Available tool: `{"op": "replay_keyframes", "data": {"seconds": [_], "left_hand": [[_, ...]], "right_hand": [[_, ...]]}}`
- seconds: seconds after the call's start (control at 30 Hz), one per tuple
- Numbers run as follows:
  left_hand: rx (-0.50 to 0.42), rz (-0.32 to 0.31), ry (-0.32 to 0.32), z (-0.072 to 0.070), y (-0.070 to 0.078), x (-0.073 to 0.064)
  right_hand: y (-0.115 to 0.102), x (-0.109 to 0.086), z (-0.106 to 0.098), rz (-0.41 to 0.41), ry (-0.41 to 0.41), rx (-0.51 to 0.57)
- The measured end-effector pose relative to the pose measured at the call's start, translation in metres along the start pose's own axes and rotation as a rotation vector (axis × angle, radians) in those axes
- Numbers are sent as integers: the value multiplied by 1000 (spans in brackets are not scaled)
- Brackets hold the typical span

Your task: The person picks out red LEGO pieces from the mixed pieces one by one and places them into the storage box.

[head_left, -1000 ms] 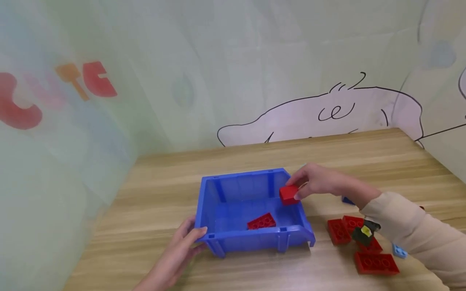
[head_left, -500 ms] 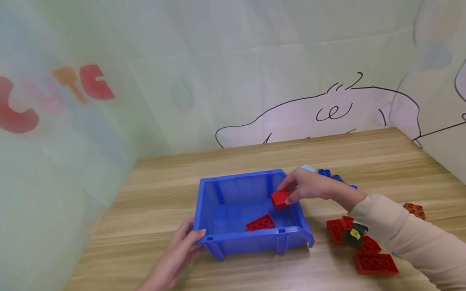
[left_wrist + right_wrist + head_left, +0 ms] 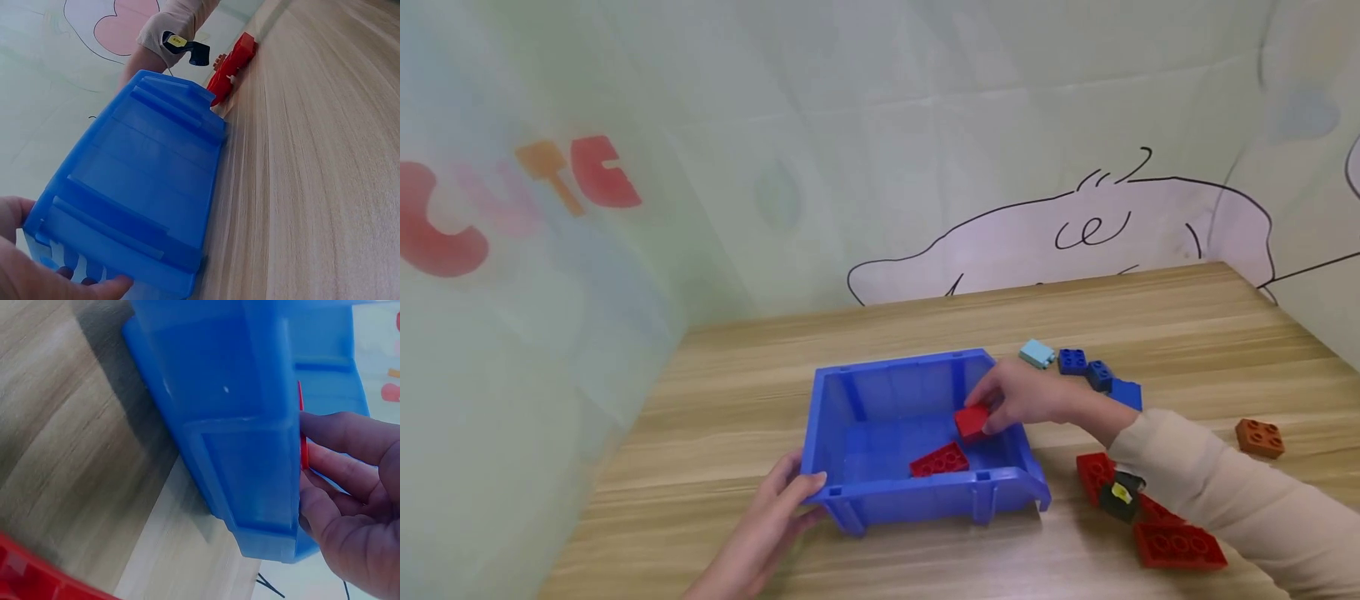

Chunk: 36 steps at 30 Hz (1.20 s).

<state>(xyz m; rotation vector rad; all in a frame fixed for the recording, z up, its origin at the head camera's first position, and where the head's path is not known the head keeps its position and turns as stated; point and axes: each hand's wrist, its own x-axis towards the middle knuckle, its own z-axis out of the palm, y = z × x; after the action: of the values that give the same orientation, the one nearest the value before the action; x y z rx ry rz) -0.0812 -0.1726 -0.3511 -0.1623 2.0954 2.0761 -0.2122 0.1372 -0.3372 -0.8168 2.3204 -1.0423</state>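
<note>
A blue plastic bin (image 3: 910,493) stands on the wooden table, one red toy brick (image 3: 942,460) lying studs up inside. My left hand (image 3: 775,505) grips the bin's near left corner; in the left wrist view, its thumb and fingers (image 3: 112,288) wrap the bin's edge. Over the bin's right side my right hand (image 3: 1027,393) pinches another red brick (image 3: 972,423), lowered inside the walls. From the right wrist, the bin's side wall (image 3: 250,469) hides most of that brick.
Right of the bin lie several red bricks (image 3: 1180,547), partly behind the right sleeve and its dark wrist camera (image 3: 1122,495). Blue bricks (image 3: 1072,361) and a light blue brick (image 3: 1037,353) sit farther back. An orange brick (image 3: 1260,438) is at far right.
My right hand has moved left and down, taking the red brick from the bin's right rim deeper inside. The left hand keeps its grip on the corner.
</note>
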Motion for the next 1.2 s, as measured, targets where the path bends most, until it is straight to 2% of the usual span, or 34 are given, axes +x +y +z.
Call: {"op": "replay_keyframes", "data": {"seconds": [0.4, 0.73, 1.2], "left_hand": [[0, -11, 10, 1, 0, 0], [1, -24, 6, 1, 0, 0], [-2, -10, 22, 1, 1, 0]], "right_hand": [[-2, 4, 8, -31, 10, -138], [1, 7, 12, -105, 3, -234], [-5, 8, 12, -64, 3, -261]]}}
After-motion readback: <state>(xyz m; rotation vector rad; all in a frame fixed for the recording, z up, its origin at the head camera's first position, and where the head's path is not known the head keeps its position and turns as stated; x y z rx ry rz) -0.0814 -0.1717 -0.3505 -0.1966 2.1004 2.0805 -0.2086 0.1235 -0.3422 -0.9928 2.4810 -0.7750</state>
